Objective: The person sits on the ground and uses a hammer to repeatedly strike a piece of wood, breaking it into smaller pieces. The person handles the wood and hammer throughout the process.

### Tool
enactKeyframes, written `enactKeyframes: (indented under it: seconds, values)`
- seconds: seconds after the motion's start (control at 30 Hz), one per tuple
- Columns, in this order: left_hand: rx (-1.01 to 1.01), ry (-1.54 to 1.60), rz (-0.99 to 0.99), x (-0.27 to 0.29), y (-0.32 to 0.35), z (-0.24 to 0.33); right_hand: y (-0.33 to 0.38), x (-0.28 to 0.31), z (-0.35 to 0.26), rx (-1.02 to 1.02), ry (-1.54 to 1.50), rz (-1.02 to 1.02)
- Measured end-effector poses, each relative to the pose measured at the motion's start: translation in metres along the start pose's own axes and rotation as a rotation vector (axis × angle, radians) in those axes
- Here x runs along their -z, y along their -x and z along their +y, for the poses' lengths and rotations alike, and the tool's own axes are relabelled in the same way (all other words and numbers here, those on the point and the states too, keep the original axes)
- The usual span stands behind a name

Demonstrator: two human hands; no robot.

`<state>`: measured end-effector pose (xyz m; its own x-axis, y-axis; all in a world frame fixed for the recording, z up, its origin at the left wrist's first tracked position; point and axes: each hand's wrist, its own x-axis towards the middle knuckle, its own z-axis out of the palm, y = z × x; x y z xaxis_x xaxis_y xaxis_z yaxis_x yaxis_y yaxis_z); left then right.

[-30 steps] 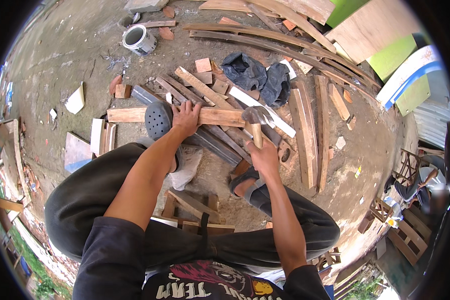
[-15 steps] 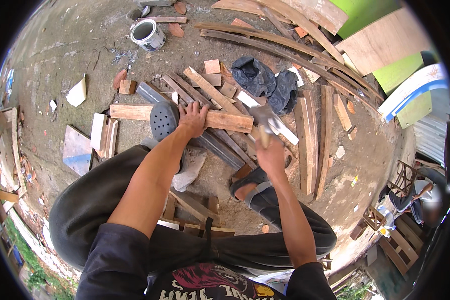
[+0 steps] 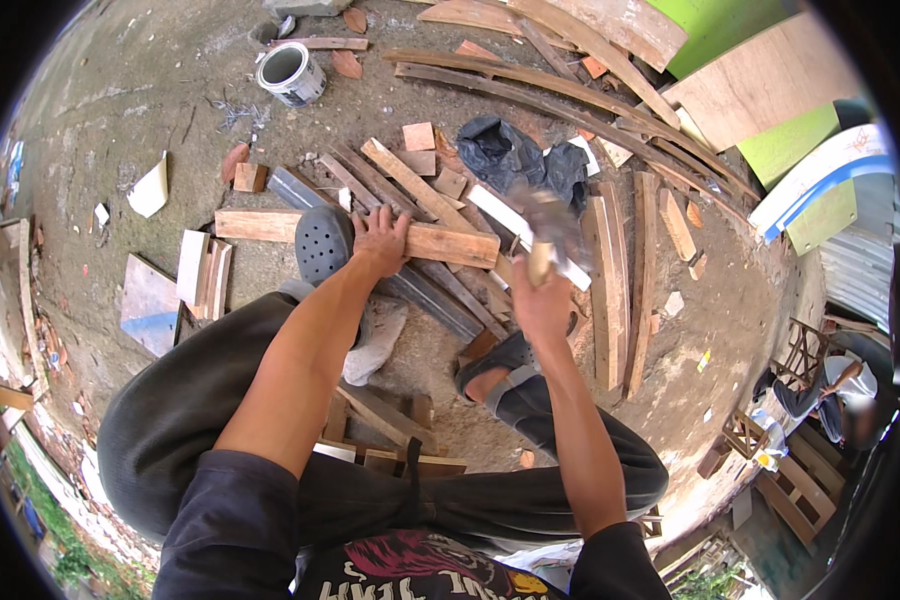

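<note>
- Wooden plank: lies flat on the dirt ground, running left to right across a pile of loose slats and offcuts; its right end sits on top of several diagonal slats.
- Left hand: pressed palm-down on the plank near its middle, fingers spread and flat, not curled around anything.
- Right hand: raised above the plank's right end, fingers clenched around the wooden handle of a hammer.
- Hammer: head is motion-blurred and hangs over the area just right of the plank's end; the handle points up and away from the fist.
- Dark perforated clog: rests against the plank just left of the left hand; whether it presses on the wood cannot be told.
- Sandalled foot: planted on the ground below the right hand, near the lower slats.
- Grey metal bar: runs diagonally beneath the plank, from upper left to lower right.
- Black crumpled bag: lies beyond the plank, among the long curved laths.
- White paint can: stands open on the ground, well apart from the plank, at the upper left.
- Another person: partly visible at the right rim, well apart.
</note>
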<state>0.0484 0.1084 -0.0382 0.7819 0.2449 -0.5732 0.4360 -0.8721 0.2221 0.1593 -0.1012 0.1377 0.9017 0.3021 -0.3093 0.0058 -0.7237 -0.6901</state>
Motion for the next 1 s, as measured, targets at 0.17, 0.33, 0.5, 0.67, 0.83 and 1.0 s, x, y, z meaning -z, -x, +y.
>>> enactKeyframes:
  seconds: [0.17, 0.33, 0.5, 0.67, 0.83, 1.0]
  values:
    - [0.013, 0.023, -0.019, 0.0, 0.002, 0.006, -0.006, -0.004, 0.037, -0.337, 0.351, -0.563]
    - [0.028, 0.012, -0.016, -0.003, 0.004, -0.003, 0.011, 0.025, -0.022, -0.194, 0.154, -0.321]
    - [0.035, -0.003, -0.051, 0.003, 0.003, 0.004, -0.009, 0.042, -0.016, -0.19, 0.009, 0.017]
    - [0.021, -0.004, -0.037, 0.004, -0.002, 0.007, 0.022, 0.01, 0.055, -0.587, -0.075, -0.324]
    - [0.033, -0.013, -0.045, 0.008, 0.0, 0.001, 0.024, 0.035, 0.018, -0.592, -0.345, -0.203]
    - [0.052, -0.03, -0.09, 0.004, 0.003, -0.001, 0.018, 0.045, -0.001, -0.435, -0.65, 0.048]
